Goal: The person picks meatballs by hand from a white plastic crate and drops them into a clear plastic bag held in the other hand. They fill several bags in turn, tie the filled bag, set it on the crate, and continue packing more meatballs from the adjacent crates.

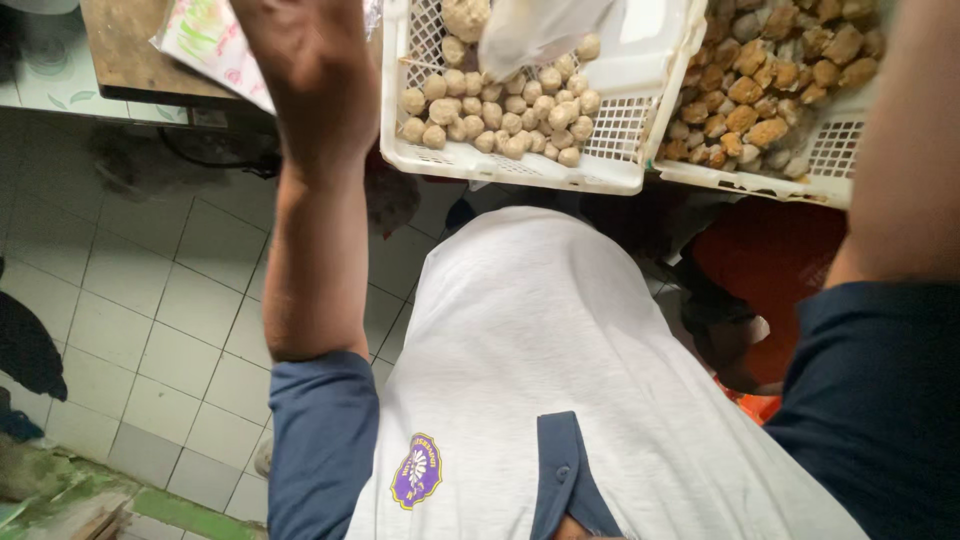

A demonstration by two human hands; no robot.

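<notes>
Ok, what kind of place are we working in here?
Probably a small food-prep or stall kitchen: a white perforated crate of pale meatball-like balls, a second crate of browned fried pieces, and a worn tiled floor.

- White lattice-sided crate (620, 140), filled with pale beige balls (500, 110).
- A second white crate (830, 170) holds golden-brown, darker-mottled chunks (760, 90).
- The person's shirt (560, 360) is white with navy sleeves and placket, and a purple-and-yellow round badge (417, 470).
- Floor (170, 300) of off-white square tiles with grey grout.
- Brown wooden desk (130, 50).
- White wrapper (205, 35) printed in pink and green.
</notes>
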